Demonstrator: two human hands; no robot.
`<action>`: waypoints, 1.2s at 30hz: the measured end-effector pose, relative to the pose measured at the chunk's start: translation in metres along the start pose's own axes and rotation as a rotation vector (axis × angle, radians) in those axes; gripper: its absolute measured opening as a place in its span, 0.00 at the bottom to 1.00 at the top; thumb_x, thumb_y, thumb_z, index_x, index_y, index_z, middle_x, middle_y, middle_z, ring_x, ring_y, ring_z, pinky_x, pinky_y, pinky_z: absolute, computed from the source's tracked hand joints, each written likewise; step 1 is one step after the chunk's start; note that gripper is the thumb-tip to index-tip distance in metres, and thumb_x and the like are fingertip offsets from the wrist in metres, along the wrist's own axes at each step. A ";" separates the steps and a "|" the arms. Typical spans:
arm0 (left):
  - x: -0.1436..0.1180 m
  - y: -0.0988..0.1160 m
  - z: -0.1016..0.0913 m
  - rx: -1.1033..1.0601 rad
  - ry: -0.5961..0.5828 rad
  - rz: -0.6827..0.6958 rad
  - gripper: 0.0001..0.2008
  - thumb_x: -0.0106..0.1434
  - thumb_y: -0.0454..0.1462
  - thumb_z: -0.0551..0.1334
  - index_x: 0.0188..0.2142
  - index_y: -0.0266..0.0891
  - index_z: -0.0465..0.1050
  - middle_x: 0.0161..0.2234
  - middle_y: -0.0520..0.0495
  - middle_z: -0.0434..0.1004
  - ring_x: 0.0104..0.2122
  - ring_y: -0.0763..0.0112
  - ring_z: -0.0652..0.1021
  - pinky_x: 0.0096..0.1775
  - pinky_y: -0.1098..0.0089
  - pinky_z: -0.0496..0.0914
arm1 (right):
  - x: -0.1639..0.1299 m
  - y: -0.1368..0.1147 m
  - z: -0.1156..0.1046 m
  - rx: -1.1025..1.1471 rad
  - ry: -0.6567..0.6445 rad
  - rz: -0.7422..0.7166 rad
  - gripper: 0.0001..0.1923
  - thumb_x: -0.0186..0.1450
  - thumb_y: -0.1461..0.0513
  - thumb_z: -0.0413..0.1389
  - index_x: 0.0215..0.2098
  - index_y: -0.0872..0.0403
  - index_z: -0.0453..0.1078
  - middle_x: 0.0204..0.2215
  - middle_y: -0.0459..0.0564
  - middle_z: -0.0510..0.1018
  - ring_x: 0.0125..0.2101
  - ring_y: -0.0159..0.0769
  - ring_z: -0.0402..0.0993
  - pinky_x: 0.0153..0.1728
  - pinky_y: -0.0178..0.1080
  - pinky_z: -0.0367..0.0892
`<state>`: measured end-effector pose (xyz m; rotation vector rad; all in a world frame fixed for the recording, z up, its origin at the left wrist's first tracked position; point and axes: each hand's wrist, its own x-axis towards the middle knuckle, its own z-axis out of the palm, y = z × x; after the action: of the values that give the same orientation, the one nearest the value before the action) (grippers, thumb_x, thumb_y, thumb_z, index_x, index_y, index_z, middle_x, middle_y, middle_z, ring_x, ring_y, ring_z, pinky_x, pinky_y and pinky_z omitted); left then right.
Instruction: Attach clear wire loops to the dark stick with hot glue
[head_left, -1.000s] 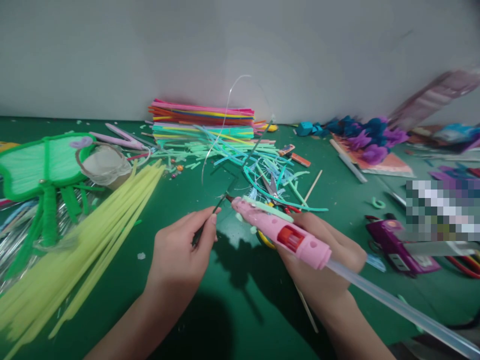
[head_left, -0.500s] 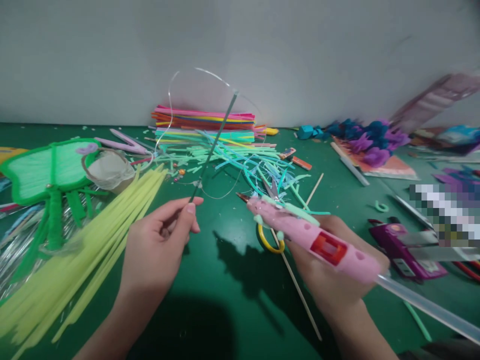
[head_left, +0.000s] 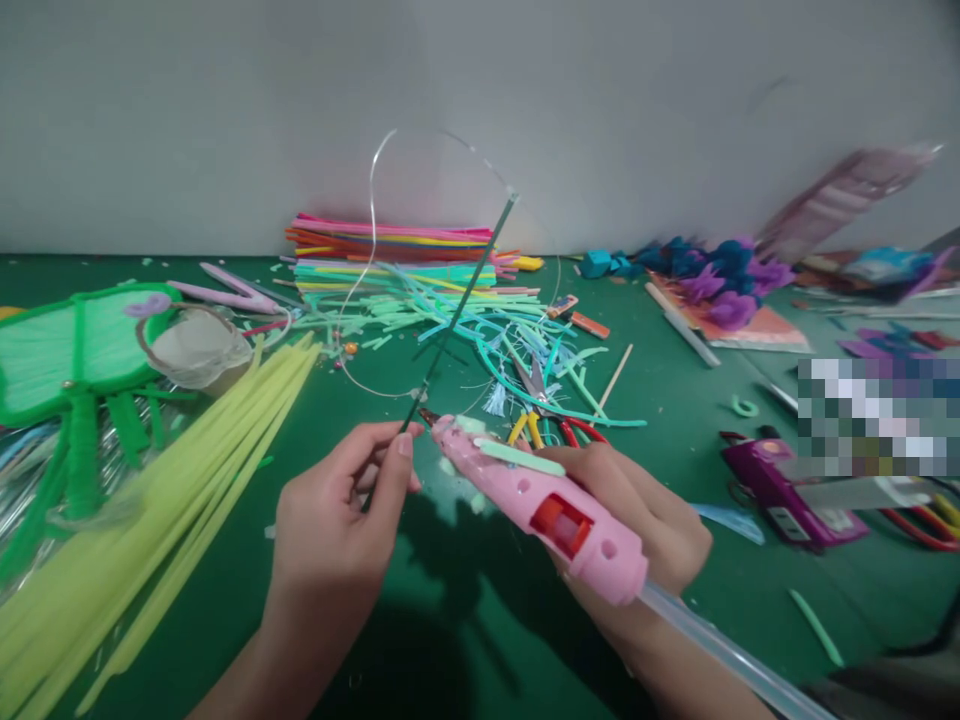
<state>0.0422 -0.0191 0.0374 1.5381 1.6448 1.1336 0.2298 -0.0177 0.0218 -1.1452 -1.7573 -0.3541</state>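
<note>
Pink glue gun (head_left: 540, 500) gripped in right hand (head_left: 637, 525); left hand (head_left: 345, 510) fingers pinch thin rod (head_left: 457, 310) upright.

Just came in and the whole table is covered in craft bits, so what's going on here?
A person is working with both hands over a green table. The left hand pinches a thin dark stick that slants up and away, with a loop of clear line curling off its top. The right hand holds a pink glue gun, its tip right beside the stick just above the left fingers. Colourful strips, yellow strips and scissors lie around.
</note>
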 end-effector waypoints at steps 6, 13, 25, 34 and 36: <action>-0.001 -0.001 0.002 0.057 0.011 0.073 0.10 0.66 0.44 0.59 0.37 0.41 0.75 0.22 0.56 0.73 0.20 0.77 0.71 0.22 0.77 0.63 | 0.001 0.000 -0.001 0.007 -0.014 0.000 0.08 0.67 0.61 0.55 0.30 0.53 0.72 0.18 0.43 0.70 0.18 0.27 0.63 0.21 0.33 0.57; -0.002 -0.003 0.002 0.096 0.025 0.124 0.09 0.67 0.42 0.59 0.37 0.42 0.75 0.21 0.58 0.72 0.19 0.79 0.69 0.20 0.78 0.61 | 0.000 0.002 0.001 -0.002 0.010 0.019 0.06 0.65 0.62 0.57 0.29 0.52 0.72 0.17 0.41 0.68 0.17 0.27 0.61 0.20 0.33 0.57; -0.003 -0.002 0.002 0.124 0.020 0.139 0.08 0.67 0.41 0.59 0.37 0.43 0.74 0.22 0.59 0.73 0.20 0.80 0.71 0.23 0.80 0.63 | 0.001 0.000 -0.005 -0.046 -0.075 0.014 0.03 0.63 0.64 0.60 0.31 0.54 0.72 0.19 0.42 0.71 0.19 0.28 0.67 0.22 0.32 0.60; -0.002 -0.003 0.002 0.143 0.034 0.147 0.08 0.67 0.41 0.58 0.37 0.43 0.74 0.21 0.59 0.73 0.19 0.80 0.71 0.22 0.80 0.62 | 0.001 0.003 -0.001 -0.037 -0.019 -0.015 0.08 0.67 0.62 0.58 0.29 0.56 0.72 0.17 0.41 0.70 0.17 0.26 0.65 0.21 0.32 0.58; -0.002 -0.005 0.001 0.149 0.034 0.150 0.08 0.67 0.41 0.58 0.37 0.43 0.74 0.22 0.59 0.72 0.19 0.81 0.70 0.22 0.80 0.62 | 0.001 0.004 0.000 -0.027 0.008 -0.022 0.08 0.67 0.62 0.58 0.29 0.56 0.71 0.17 0.41 0.69 0.17 0.26 0.64 0.21 0.32 0.58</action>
<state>0.0415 -0.0205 0.0321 1.7708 1.6925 1.1417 0.2327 -0.0147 0.0217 -1.1422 -1.7642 -0.3964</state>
